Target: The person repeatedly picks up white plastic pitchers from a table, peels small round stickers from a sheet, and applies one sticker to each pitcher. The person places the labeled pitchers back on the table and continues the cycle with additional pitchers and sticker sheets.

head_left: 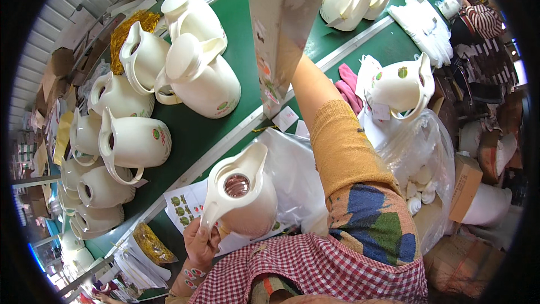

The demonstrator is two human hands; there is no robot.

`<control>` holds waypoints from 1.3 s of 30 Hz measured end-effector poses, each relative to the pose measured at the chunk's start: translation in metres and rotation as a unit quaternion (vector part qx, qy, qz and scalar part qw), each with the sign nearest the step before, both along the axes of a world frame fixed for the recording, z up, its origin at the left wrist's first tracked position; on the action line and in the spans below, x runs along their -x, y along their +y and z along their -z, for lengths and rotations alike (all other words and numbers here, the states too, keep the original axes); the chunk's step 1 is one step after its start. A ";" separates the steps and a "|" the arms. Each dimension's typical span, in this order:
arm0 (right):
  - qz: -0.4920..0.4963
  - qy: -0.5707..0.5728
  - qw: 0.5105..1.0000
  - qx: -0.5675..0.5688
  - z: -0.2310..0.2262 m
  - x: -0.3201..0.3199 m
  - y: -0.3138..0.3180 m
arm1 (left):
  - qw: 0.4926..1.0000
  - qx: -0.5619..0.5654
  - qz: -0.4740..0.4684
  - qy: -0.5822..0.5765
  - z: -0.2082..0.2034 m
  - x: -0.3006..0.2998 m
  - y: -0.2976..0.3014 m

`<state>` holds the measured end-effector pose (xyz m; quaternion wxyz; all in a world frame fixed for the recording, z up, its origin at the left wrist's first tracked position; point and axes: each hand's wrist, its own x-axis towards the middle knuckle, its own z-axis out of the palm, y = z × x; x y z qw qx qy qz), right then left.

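My left hand [201,244] is closed around the handle of a cream thermos jug [247,205]. This jug stands lidless in front of me, its spout pointing away and its shiny reddish inner liner showing. Several small red-and-green stickers [194,276] cling to my left wrist. My right arm [332,115], in a mustard sleeve, stretches forward across the table edge. Its hand is hidden behind the upright metal post [275,28], so I cannot see its fingers. Beside the jug lies a sheet of green printed stickers [183,208].
Several cream jugs [143,141] stand or lie on the green belt [185,135] at left. Another jug [399,81] lies at right, above a clear bag [430,152] of white parts. A pink cloth [350,87] and clear plastic sheeting [292,174] lie nearby.
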<state>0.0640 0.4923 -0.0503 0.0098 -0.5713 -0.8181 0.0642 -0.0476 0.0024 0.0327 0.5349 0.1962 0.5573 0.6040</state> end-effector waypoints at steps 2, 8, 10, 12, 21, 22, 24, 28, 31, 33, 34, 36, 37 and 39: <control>0.007 -0.043 0.999 -0.027 0.013 0.004 0.013 | 1.000 0.002 -0.006 0.004 -0.004 0.001 0.005; 0.100 -0.127 0.987 -0.019 0.021 -0.024 0.049 | 1.000 -0.004 -0.019 -0.016 0.002 0.008 0.007; 0.161 -0.149 0.975 0.020 0.018 -0.041 0.070 | 1.000 0.007 -0.020 0.021 -0.001 0.003 0.012; 0.218 -0.072 0.972 0.037 0.027 -0.072 0.079 | 1.000 0.008 -0.009 0.022 -0.001 0.003 0.010; 0.251 0.018 0.968 0.005 0.019 -0.133 0.056 | 1.000 0.002 -0.013 0.014 0.006 -0.003 0.006; 0.224 0.096 0.970 0.011 0.027 -0.137 0.052 | 1.000 0.002 -0.011 0.009 0.006 -0.004 0.006; 0.174 0.234 0.955 -0.054 0.035 -0.145 0.033 | 1.000 0.015 -0.010 0.011 0.003 -0.007 0.011; 0.121 0.641 0.739 0.169 -0.021 -0.139 -0.067 | 0.999 0.034 -0.026 0.011 0.007 -0.009 0.010; 0.057 0.707 0.621 0.333 -0.079 -0.144 -0.163 | 0.994 0.048 0.047 0.086 -0.003 -0.011 0.016; -0.007 0.698 0.602 0.388 -0.115 -0.146 -0.221 | 0.993 0.042 0.100 0.051 -0.011 -0.014 0.021; -0.022 0.699 0.594 0.397 -0.130 -0.142 -0.245 | 0.992 0.027 0.112 0.048 -0.015 -0.020 0.023; -0.032 0.683 0.593 0.425 -0.131 -0.137 -0.274 | 0.990 -0.001 0.140 0.016 -0.006 -0.029 0.016; -0.037 0.662 0.614 0.428 -0.131 -0.134 -0.286 | 0.987 -0.012 0.161 0.016 -0.005 -0.032 0.010; -0.056 0.590 0.713 0.375 -0.126 -0.140 -0.305 | 0.978 -0.039 0.205 0.015 -0.006 -0.038 0.001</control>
